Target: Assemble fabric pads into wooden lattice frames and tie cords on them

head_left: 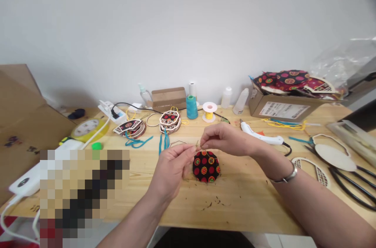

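Left hand [173, 165]: nearly closed, thumb and index finger brought together at the tips, remaining fingers curled beneath. The fingertips grip a thin, olive-yellow cord [198, 144].

Right hand [225, 138]: raised slightly above and beside the left, thumb and index finger closed in a fine pinch on the same cord, other fingers folded inward. The fingertips of both hands are close together; whether they touch is too small to tell. A polished, silver-coloured metal bracelet [284, 176] encircles the right wrist.

Workpiece: an octagonal black fabric piece printed with red dots and multicoloured flowers [206, 168] is located directly below the fingertips, patterned face visible. Part of the cord curves across its upper portion. The left hand's fingers overlap the upper left edge of the piece; contact there cannot be confirmed.

Surroundings: the pale, wood-grained tabletop [176, 209] carries small dark scraps [212, 203] nearer the person than the workpiece. Behind the hands stand a teal cone of thread [192, 109] and a white-flanged spool of yellow cord [209, 116]. A white glue gun [261, 135] lies beyond the right forearm.
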Action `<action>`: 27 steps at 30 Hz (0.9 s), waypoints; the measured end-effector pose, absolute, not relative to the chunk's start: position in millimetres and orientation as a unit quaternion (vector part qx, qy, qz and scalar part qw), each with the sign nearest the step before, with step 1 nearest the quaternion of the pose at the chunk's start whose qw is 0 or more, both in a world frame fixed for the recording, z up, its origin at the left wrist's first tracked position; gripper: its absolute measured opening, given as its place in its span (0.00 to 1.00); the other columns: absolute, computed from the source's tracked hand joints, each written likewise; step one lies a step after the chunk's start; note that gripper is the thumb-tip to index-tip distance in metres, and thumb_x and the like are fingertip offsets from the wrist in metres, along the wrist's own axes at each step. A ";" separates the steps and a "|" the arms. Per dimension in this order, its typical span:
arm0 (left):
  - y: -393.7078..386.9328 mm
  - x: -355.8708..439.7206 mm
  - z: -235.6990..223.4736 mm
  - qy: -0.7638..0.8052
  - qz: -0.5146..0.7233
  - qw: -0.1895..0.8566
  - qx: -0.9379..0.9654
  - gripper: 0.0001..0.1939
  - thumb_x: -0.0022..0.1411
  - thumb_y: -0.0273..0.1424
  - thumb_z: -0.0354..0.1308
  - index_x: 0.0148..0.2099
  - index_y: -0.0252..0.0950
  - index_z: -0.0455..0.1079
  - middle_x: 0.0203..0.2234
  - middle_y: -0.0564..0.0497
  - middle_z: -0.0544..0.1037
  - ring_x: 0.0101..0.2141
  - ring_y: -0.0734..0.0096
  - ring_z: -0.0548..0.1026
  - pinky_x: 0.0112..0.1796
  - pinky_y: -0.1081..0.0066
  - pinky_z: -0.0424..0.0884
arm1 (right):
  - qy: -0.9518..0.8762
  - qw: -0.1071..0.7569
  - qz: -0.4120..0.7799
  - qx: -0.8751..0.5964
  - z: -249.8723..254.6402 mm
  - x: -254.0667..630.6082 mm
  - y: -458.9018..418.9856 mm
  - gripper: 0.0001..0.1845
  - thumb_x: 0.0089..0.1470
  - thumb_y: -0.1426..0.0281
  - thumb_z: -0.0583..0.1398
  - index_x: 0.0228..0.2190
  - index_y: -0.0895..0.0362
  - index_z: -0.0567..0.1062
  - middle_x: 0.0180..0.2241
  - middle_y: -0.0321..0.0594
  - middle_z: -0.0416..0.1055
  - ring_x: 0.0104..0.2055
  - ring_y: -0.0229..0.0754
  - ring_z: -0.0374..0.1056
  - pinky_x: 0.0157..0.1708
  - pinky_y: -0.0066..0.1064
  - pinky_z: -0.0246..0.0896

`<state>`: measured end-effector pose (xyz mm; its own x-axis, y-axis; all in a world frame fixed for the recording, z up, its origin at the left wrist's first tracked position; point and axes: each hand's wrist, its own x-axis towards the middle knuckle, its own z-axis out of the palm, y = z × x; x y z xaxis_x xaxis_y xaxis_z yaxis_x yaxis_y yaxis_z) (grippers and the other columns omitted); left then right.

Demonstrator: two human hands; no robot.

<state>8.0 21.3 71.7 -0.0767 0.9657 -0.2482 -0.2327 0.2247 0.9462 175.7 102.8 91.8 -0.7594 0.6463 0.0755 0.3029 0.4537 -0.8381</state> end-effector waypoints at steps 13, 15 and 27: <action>40.2 20.7 57.5 0.557 0.543 0.449 0.439 0.11 0.52 0.38 0.62 0.34 0.36 0.78 0.27 0.49 0.79 0.20 0.76 0.64 0.22 0.74 0.56 | -0.649 0.317 0.601 -0.343 74.3 178.9 107.8 0.09 0.44 0.63 0.65 0.25 0.57 0.78 0.29 0.39 0.78 0.35 0.40 0.72 0.39 0.33 0.65; 40.9 23.2 56.1 0.548 0.560 0.451 0.428 0.12 0.52 0.38 0.62 0.35 0.36 0.78 0.27 0.48 0.79 0.19 0.77 0.63 0.22 0.74 0.56 | -0.624 0.333 0.621 -0.337 74.1 177.2 106.7 0.10 0.43 0.62 0.66 0.24 0.57 0.78 0.28 0.40 0.78 0.35 0.40 0.73 0.42 0.34 0.65; 41.3 30.0 59.5 0.504 0.594 0.506 0.371 0.14 0.52 0.39 0.63 0.36 0.33 0.76 0.10 0.61 0.58 0.15 0.83 0.51 0.17 0.76 0.46 | -0.535 0.399 0.665 -0.334 76.9 164.3 97.5 0.10 0.37 0.63 0.69 0.20 0.57 0.78 0.23 0.37 0.77 0.30 0.38 0.72 0.38 0.32 0.64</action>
<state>30.0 41.3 59.5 -0.2131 0.9746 -0.0687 -0.2270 0.0190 0.9737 164.3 97.5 76.9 -0.4583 0.8886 -0.0168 -0.1733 -0.1079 -0.9789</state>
